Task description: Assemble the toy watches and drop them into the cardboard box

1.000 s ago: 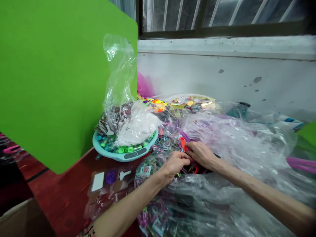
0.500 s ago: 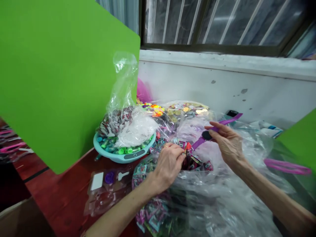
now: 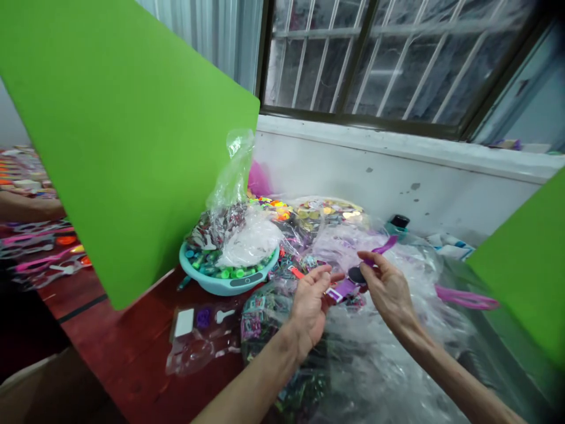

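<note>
A purple toy watch with a round dark face is pinched in my right hand, thumb and fingers near the face. Its strap slants down leftward to a white buckle beside the fingers of my left hand. That hand is turned partly palm up with fingers curled. From behind it sticks out an orange-red strip with a pale end, apparently held there; the grip itself is hidden. Both hands are above a large clear plastic bag of small colourful packets.
A light-blue basin holds green-capped pieces and a clear bag of dark items. Clear blister trays lie on the red table. Green panels stand left and right. Another person's arm shows at far left.
My left hand has come up out of the packets and turned over, with the orange-red strip beside it. The watch is now tilted close to my left fingers. The head view has shifted.
</note>
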{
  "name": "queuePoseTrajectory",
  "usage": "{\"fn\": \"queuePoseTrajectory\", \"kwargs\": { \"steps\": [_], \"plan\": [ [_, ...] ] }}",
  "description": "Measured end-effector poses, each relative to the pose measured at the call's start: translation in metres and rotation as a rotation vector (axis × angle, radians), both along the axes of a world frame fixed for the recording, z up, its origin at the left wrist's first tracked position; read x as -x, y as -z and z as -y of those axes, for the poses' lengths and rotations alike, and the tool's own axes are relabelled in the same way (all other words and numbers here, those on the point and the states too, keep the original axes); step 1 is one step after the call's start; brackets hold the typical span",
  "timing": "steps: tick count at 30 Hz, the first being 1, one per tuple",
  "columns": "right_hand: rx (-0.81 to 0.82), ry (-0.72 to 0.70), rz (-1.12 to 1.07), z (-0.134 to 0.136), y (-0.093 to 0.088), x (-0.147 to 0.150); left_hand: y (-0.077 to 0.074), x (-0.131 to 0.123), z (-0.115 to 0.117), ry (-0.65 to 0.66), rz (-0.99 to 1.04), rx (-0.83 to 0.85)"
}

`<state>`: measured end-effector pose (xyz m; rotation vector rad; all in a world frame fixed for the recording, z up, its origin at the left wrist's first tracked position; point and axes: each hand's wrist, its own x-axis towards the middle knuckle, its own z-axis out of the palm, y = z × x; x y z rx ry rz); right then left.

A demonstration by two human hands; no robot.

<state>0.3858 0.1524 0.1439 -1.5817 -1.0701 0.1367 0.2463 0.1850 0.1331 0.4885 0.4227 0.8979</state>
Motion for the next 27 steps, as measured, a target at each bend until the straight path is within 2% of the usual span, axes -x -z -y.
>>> {"fn": "queuePoseTrajectory", "kwargs": {
  "steps": [5,7,9,12,16,18,23,27],
  "plan": [
    [-0.054,0.222,0.437,0.006,-0.011,0.019,-0.009,0.022,0.003,0.002,0.064,0.06],
    [-0.018,0.234,0.515,0.005,-0.015,0.02,-0.007,0.028,0.009,-0.01,0.145,0.089],
    [0.042,0.241,0.587,0.004,-0.016,0.019,-0.004,0.028,0.015,-0.082,0.184,0.075],
    [0.001,0.22,0.789,0.008,-0.012,0.02,0.004,0.022,0.017,-0.209,0.13,0.03],
    [-0.183,0.033,0.998,0.019,-0.008,0.036,0.013,0.016,0.012,-0.241,0.109,-0.011],
    [-0.193,-0.049,0.941,0.025,-0.01,0.052,0.016,0.018,0.01,-0.237,0.098,-0.067],
    [-0.055,-0.189,0.443,0.034,-0.016,0.083,0.022,0.027,0.014,-0.248,-0.004,-0.215],
    [0.01,-0.304,0.37,0.038,-0.001,0.083,0.02,0.036,0.016,-0.313,-0.121,-0.305]
  ]
}}
